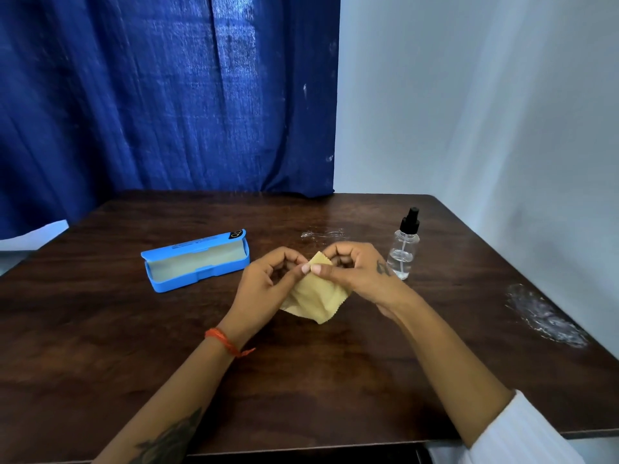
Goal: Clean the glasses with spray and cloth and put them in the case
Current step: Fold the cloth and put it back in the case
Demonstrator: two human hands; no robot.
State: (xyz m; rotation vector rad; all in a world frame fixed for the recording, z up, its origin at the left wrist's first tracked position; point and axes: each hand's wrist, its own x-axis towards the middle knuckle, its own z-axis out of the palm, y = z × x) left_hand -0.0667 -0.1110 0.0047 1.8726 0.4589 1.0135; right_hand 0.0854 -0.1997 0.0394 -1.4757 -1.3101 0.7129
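A person's two hands meet above the middle of a dark wooden surface [301, 380], both holding a small yellow cloth [316, 296]. The left hand [264, 283] has its fingers curled, thumb and forefinger pinching the cloth's upper edge. The right hand [355, 269] pinches the same edge just beside it, fingers curled too, thumbnails nearly touching. The rest of the cloth hangs loosely below the hands, its lower corner close to the wood.

An open blue glasses case [197, 261] lies on the surface to the left of the cloth, lid tipped back, pale lining showing. A clear spray bottle [403, 252] with a black pump top stands upright just to the right of the cloth, behind the right hand. Beyond the cloth, farther from the person, lies something thin and transparent [323, 234]; whether this is the glasses cannot be told.

The left wrist wears an orange thread band [224, 341].
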